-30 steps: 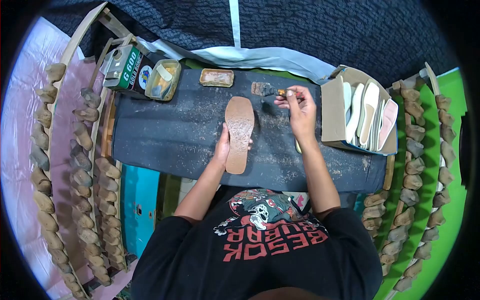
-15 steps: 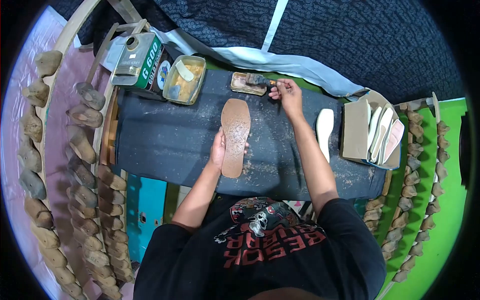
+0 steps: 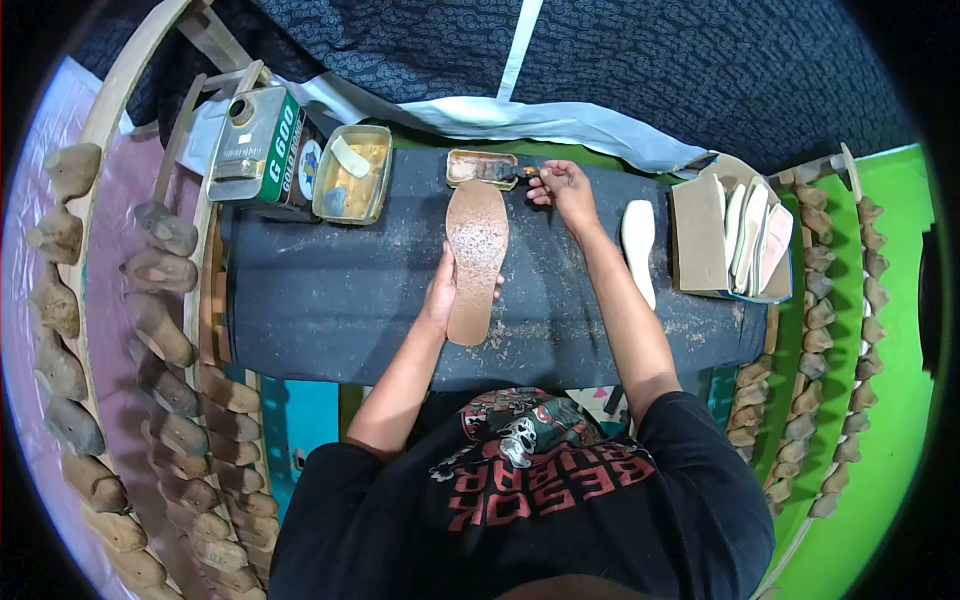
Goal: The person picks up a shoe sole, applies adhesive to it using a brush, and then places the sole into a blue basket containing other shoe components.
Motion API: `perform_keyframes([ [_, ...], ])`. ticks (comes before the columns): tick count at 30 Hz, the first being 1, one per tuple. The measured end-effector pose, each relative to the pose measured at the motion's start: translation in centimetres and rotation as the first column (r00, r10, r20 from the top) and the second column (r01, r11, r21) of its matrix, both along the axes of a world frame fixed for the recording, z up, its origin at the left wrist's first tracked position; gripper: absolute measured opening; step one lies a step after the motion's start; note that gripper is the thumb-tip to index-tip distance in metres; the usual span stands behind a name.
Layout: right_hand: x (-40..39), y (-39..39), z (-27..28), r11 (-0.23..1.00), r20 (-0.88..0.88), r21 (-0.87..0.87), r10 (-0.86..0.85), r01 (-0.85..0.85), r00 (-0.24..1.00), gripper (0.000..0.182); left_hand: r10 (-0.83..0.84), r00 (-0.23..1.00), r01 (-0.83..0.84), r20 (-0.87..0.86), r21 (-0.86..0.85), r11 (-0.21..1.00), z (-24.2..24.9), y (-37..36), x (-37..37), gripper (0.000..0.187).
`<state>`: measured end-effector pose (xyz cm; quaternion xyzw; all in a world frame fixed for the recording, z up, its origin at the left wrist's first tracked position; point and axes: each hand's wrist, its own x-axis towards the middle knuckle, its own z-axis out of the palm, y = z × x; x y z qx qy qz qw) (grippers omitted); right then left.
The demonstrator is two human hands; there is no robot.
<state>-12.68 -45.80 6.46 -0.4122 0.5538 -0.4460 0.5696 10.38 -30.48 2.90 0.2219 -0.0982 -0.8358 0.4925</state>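
A brown insole (image 3: 476, 265), glossy and wet-looking on its upper half, is held upright above the table by my left hand (image 3: 442, 290). The thumb lies along its left edge, and fingertips show at the right edge. My right hand (image 3: 565, 190) pinches the handle of a brush (image 3: 522, 172), whose dark head rests in a small rectangular tub (image 3: 465, 168) with pale residue. The tub stands just beyond the insole's top end. A cream-coloured insole (image 3: 638, 250) lies on the table right of my right forearm.
On the dark cloth-covered table (image 3: 310, 290) stand a metal can (image 3: 262, 150) and a plastic container (image 3: 372, 195) at back left. A cardboard box (image 3: 700, 235) of insoles sits at right. Racks of wooden shoe lasts (image 3: 165, 330) flank both sides.
My right hand has lowered the brush head into the tub. The insole in my left hand sits slightly higher towards the tub. The whole view has shifted a little.
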Motion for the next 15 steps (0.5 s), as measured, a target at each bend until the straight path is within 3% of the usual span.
perform_keyframes([
  [4, -0.8, 1.4, 0.3, 0.999, -0.068, -0.017, -0.029, 0.028, 0.997, 0.03, -0.031, 0.999, 0.029, 0.022, 0.055, 0.998, 0.5, -0.1, -0.7, 0.069],
  [6, -1.2, 2.7, 0.1, 0.979, -0.117, -0.064, -0.202, 0.196, 0.972, 0.032, -0.128, 0.992, 0.128, 0.006, 0.002, 0.992, 0.5, -0.1, -0.9, 0.07],
  [7, -1.5, 3.6, 0.0, 0.977, -0.119, -0.062, -0.21, 0.204, 0.97, 0.032, -0.136, 0.991, 0.136, 0.004, 0.004, 0.991, 0.6, 0.0, -1.2, 0.07],
  [9, -2.0, 5.8, 0.1, 0.962, 0.01, -0.007, -0.274, 0.274, 0.962, 0.032, -0.165, 0.986, 0.165, -0.004, 0.026, 0.986, 0.9, 0.0, -2.1, 0.071],
  [11, -2.0, 8.4, 0.9, 0.979, 0.057, 0.018, -0.203, 0.202, 0.978, 0.042, -0.187, 0.982, 0.187, 0.014, 0.023, 0.982, 1.2, 0.2, -3.5, 0.072],
  [13, -1.3, 10.2, 2.0, 0.992, 0.529, 0.124, -0.095, 0.034, 0.843, 0.066, -0.211, 0.977, 0.21, 0.035, 0.019, 0.977, 0.9, 0.4, -4.5, 0.072],
  [14, -1.2, 11.0, 2.7, 0.991, 0.529, 0.124, -0.104, 0.045, 0.842, 0.066, -0.317, 0.946, 0.319, 0.066, -0.029, 0.947, 0.4, 0.5, -4.9, 0.073],
  [15, -1.1, 11.7, 3.6, 0.987, 0.549, 0.161, -0.112, 0.027, 0.829, 0.078, -0.418, 0.903, 0.425, 0.1, -0.074, 0.902, 0.5, 0.5, -5.3, 0.074],
])
